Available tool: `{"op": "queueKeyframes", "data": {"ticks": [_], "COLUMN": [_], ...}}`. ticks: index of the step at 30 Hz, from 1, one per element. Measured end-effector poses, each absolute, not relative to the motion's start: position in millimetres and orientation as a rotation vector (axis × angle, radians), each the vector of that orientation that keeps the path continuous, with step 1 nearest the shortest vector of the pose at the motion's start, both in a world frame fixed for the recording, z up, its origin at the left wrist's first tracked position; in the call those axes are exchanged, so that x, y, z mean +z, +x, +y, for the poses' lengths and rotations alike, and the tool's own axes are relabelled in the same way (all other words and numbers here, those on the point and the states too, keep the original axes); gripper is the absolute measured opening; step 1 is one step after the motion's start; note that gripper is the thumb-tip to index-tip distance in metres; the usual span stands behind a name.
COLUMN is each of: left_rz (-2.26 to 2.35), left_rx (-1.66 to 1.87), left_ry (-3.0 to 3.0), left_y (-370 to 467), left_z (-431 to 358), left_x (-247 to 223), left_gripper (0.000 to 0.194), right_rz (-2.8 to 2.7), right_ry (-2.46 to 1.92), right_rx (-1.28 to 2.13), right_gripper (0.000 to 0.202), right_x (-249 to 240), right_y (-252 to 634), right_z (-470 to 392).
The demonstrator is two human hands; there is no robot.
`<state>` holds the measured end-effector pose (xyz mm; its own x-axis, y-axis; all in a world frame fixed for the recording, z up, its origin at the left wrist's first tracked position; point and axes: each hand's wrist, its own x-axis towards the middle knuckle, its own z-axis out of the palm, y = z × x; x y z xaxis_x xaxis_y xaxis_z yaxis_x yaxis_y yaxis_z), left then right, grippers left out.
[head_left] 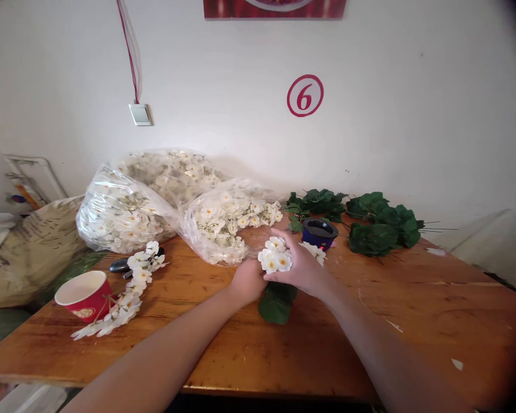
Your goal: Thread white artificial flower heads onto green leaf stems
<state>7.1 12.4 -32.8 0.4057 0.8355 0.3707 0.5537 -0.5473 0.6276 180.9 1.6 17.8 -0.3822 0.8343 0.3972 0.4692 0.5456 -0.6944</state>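
Observation:
Near the middle of the table, my right hand (pixel 303 267) curls around a cluster of white flowers (pixel 276 256) with yellow-orange centres. My left hand (pixel 248 281) is just left of it, closed, close against the flowers' lower side; what its fingers hold is hidden. A dark green leaf (pixel 276 303) hangs below both hands. More white blossoms (pixel 313 251) show behind my right hand, beside a dark blue pot (pixel 319 232) with a small red light.
Plastic bags of white flowers (pixel 129 215) lie at the back left. A red paper cup (pixel 85 293), a flower spray (pixel 129 301) and a black object (pixel 119 265) are at the left. Green leaf bunches (pixel 372 236) lie at the back right of the wooden table (pixel 413 310).

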Motion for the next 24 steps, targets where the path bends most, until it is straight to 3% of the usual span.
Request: {"op": "queueKeyframes", "data": {"ticks": [5, 9, 13, 18, 24], "left_rz": [1.458, 1.492, 1.429, 1.4, 1.364], "left_rx": [0.716, 0.647, 0.68, 0.7, 0.677], "left_ry": [2.425, 2.49, 2.496, 2.501, 2.51], "left_y": [9.5, 10.1, 9.2, 9.4, 10.2], "left_z": [10.5, 9.5, 9.1, 8.3, 4.6], "left_x": [-31.1, -26.0, -21.4, -18.7, -20.8], "left_gripper": [0.026, 0.03, 0.037, 0.031, 0.04], "right_rz": [-2.164, -2.199, -2.148, -2.176, -2.101], "right_ry": [-1.086, -1.067, -1.056, -1.029, -1.061], "right_rx": [0.474, 0.42, 0.446, 0.51, 0.372], "right_gripper": [0.059, 0.033, 0.025, 0.012, 0.021], "right_x": [31.0, 34.6, 34.2, 35.0, 66.5], "right_y": [185.1, 193.1, 200.8, 203.1, 221.0], "right_z": [-2.1, 2.9, 8.8, 9.3, 13.4]}}
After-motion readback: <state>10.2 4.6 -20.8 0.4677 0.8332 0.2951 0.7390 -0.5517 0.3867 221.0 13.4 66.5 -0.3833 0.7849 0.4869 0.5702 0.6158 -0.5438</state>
